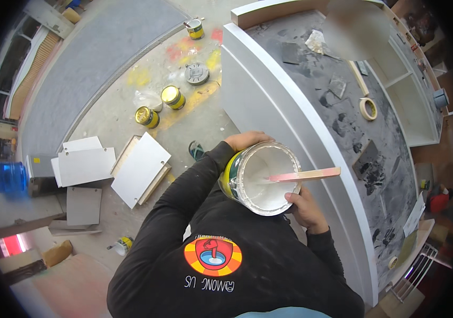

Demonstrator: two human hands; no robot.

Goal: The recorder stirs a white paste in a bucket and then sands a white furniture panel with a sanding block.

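A large open paint can (230, 177) with a yellow and green side is held in front of my chest, tilted so that its mouth faces up toward me. White paint (261, 193) lies inside and coats the inner wall and rim. A flat wooden stirring stick (306, 174), stained pink, leans out of it to the right. My left hand (248, 139) curls round the far left side of the can, its fingertips partly hidden. On the right side my right hand (307, 210) grips the can, thumb at the rim and the other fingers mostly out of sight.
A long grey cabinet-like piece (284, 100) stands close at my right, with a tape roll (368, 108) on its dusty surface. Smaller paint cans (173, 97) and a grey round lid or tin (196, 74) are on the floor ahead. White panels (140, 169) lie at left.
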